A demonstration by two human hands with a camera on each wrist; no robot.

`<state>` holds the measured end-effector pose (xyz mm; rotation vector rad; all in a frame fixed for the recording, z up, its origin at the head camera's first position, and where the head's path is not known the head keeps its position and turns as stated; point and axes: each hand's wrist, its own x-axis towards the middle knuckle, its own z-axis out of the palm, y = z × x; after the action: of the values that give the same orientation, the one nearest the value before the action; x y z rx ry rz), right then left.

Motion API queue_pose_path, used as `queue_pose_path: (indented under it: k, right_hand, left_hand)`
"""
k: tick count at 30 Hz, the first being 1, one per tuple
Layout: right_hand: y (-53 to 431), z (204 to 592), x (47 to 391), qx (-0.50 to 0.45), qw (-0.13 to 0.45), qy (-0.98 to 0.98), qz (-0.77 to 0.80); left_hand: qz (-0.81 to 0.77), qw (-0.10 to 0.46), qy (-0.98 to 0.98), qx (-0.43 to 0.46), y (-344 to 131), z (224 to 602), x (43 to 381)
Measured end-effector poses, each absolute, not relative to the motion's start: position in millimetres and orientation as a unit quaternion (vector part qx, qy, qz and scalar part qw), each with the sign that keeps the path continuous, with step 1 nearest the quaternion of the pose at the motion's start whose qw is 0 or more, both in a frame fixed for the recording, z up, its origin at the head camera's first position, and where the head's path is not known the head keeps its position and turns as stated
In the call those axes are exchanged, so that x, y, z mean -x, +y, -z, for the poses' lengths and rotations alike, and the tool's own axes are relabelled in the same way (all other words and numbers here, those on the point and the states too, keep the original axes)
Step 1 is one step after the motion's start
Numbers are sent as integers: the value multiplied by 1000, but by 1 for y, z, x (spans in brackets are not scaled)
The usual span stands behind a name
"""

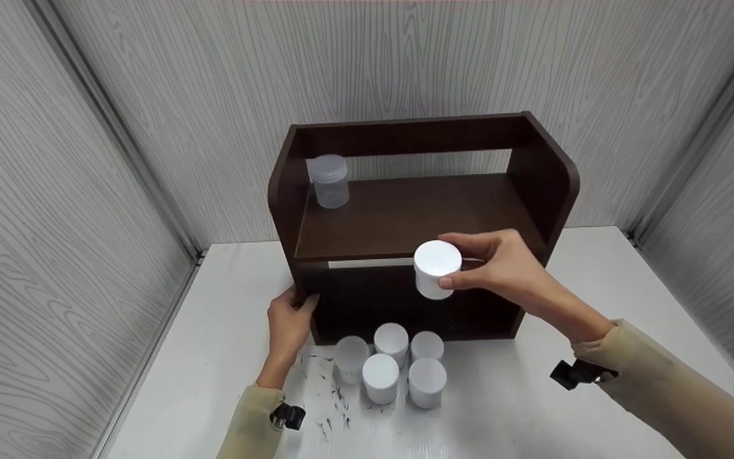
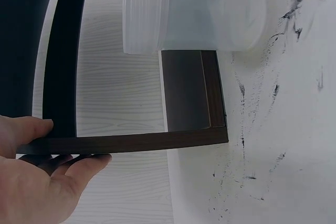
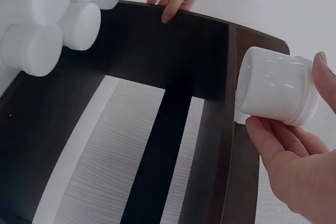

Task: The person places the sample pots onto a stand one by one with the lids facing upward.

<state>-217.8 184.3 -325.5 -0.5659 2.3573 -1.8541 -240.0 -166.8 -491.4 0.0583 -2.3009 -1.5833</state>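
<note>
Right fingers (image 3: 266,139): we see them grasping the white jar (image 1: 434,279), lid up.
White jar: we hold it raised above the worktop (image 1: 246,280), near the front edge of the upper board (image 1: 418,217).
Left fingers (image 2: 84,172): gripping the left side panel (image 2: 142,142), our thumb on its inner face.
Clear jar (image 1: 331,186): upright on the upper board, near its left edge.
Five jars (image 1: 380,379): we find them clustered on the worktop, before the shelf unit's (image 1: 405,138) lower front edge, toward its left corner.
Dark marks (image 1: 339,398): on the worktop, beside the cluster.

Right grip (image 1: 499,262) raised; left grip (image 1: 289,324) seemingly pinching.
</note>
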Motion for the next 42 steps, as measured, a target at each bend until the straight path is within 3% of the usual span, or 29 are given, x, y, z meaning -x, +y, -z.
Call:
queue_pose_path:
  k: [19,42]
  right_hand:
    - [141,293,257,216,44,746,629]
    - [89,293,296,230,28,750,619]
  left_hand:
    - [562,170,-809,-26,-159,490,239]
    - [565,174,-806,-26,-157,489,240]
